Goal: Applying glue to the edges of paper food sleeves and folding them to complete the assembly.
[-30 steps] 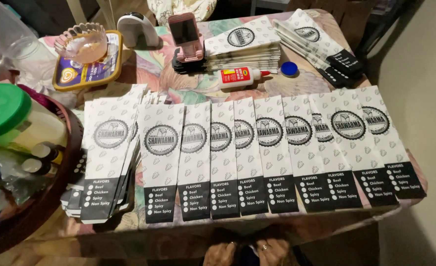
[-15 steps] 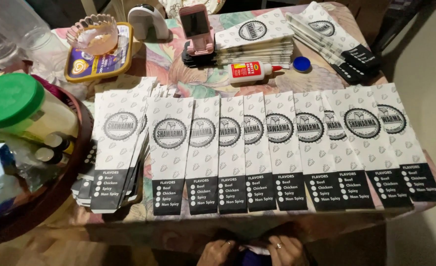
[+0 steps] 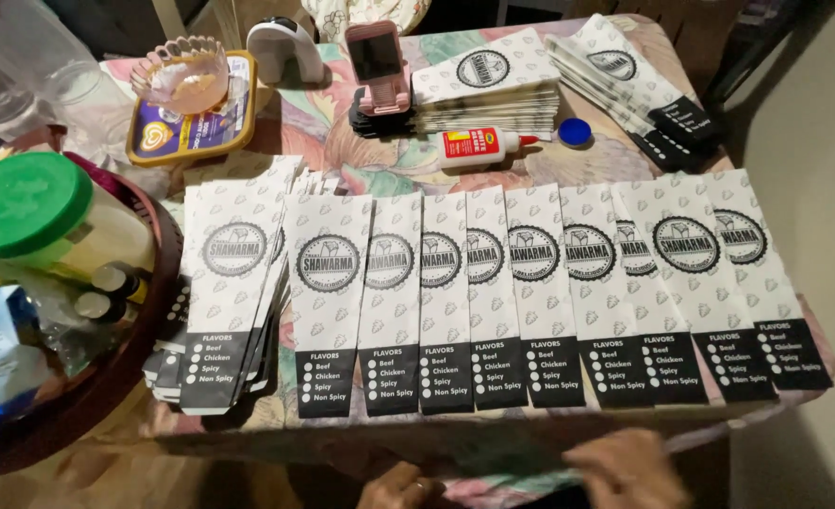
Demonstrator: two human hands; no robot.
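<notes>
Warm overhead light is falling brightly on the tabletop (image 3: 389, 165); glare is washing the clear jar left of it; hands (image 3: 625, 468) below its edge are blurring in shadow.

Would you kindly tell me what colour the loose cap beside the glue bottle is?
Blue cap, head view.

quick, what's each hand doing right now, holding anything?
Left hand: low at the table edge, fingers curled; grip cannot be told.
Right hand: blurred at the same edge; cannot be told.
</notes>
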